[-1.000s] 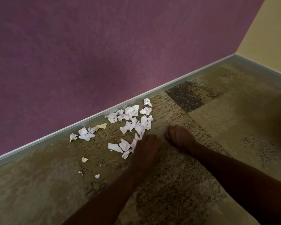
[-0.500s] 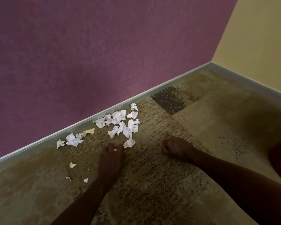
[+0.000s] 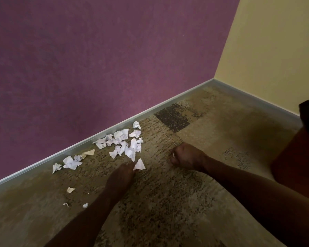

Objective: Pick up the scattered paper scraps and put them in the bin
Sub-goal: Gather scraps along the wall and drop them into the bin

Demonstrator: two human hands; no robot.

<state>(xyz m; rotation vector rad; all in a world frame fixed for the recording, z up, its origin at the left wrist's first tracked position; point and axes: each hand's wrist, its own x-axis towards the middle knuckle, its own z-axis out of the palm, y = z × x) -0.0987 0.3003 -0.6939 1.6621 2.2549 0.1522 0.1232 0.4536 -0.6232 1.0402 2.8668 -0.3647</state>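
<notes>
Several white paper scraps (image 3: pixel 125 143) lie on the patterned carpet along the skirting board of the purple wall. A smaller group of scraps (image 3: pixel 70 162) sits further left, and three tiny bits (image 3: pixel 70 189) lie nearer me. My left hand (image 3: pixel 120 175) rests low on the carpet, its fingertips pinching a triangular scrap (image 3: pixel 139 164) at the near edge of the pile. To the right, my right hand (image 3: pixel 185 155) is a closed fist on the carpet with a sliver of white paper showing in it. No bin is in view.
A purple wall (image 3: pixel 96 59) meets a yellow wall (image 3: pixel 275 50) at the corner, with a grey skirting board (image 3: pixel 43 160) below. A dark red-orange shape (image 3: pixel 300 157), perhaps my clothing, fills the right edge. Carpet (image 3: pixel 168 211) stretches toward me.
The scraps nearest me are gone from the carpet where my left hand passed. My left hand now holds the triangular scrap by its fingertips. My right fist has drawn back from the pile.
</notes>
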